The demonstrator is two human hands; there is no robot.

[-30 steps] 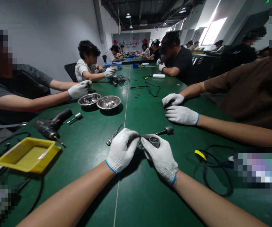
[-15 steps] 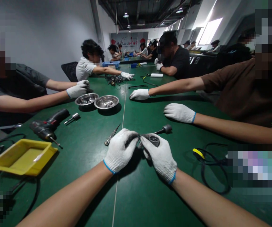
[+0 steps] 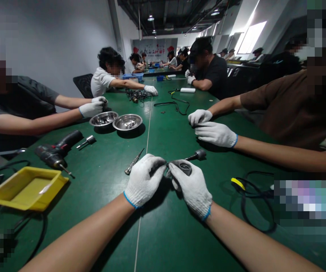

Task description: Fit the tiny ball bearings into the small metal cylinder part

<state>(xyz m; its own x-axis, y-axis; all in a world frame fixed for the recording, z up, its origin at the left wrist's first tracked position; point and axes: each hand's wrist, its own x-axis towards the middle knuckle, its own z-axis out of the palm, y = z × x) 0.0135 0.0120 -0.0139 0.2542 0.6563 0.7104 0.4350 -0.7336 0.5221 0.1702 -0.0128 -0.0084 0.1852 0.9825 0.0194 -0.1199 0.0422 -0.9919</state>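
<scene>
presumably for fine control, mid-frame, the left hand (image 3: 143, 181) pinches narrowly, contents unclear, beside the right hand (image 3: 194, 186) gripping a dark round part (image 3: 185, 168).

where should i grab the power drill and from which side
Probably by its handle, coming from above: the power drill looks to lie on its side, handle pointing away from the yellow tray, with a socket tool close on the right. The drill bit pokes out at the near end, best avoided.
</scene>
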